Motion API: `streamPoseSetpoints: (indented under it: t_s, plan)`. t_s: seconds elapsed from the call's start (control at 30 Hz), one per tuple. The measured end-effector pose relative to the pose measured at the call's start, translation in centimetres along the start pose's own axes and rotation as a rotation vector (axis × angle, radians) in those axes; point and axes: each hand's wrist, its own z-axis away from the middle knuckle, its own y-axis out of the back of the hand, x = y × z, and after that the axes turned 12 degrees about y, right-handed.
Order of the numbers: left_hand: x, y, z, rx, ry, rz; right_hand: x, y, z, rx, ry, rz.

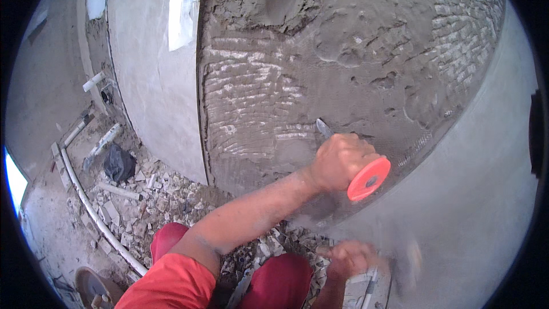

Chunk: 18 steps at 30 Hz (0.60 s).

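My left hand [337, 160] is closed round a metal chisel [323, 127] with an orange round hand guard [369, 178]. The chisel's blade lies against the rough grey mortar wall [383, 91], beside horizontal pale ridges [246, 86]. Low at the right, my right hand [351, 257] is blurred, its fingers wrapped round what looks like a hammer [412, 257], smeared by motion.
A smooth plastered section [148, 80] borders the mortar at left, another wall [469, 194] at right. Broken rubble [160, 183] covers the floor, with white pipes [103, 223], a dark bag [119, 163] and a bucket [86, 280]. My red-clad knees [274, 286] are below.
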Motion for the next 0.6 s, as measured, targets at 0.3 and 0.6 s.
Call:
streamPoseSetpoints:
  t_s: [0.3, 0.6]
  plan:
    - [-0.3, -0.1, 0.1, -0.007, -0.048, 0.055, -3.6, -2.7, -1.9, 0.326, 0.158, -0.447]
    - [-0.7, 0.6, 0.3, -0.006, -0.018, 0.040, -1.9, -4.0, -0.5, 0.260, -0.162, -0.314]
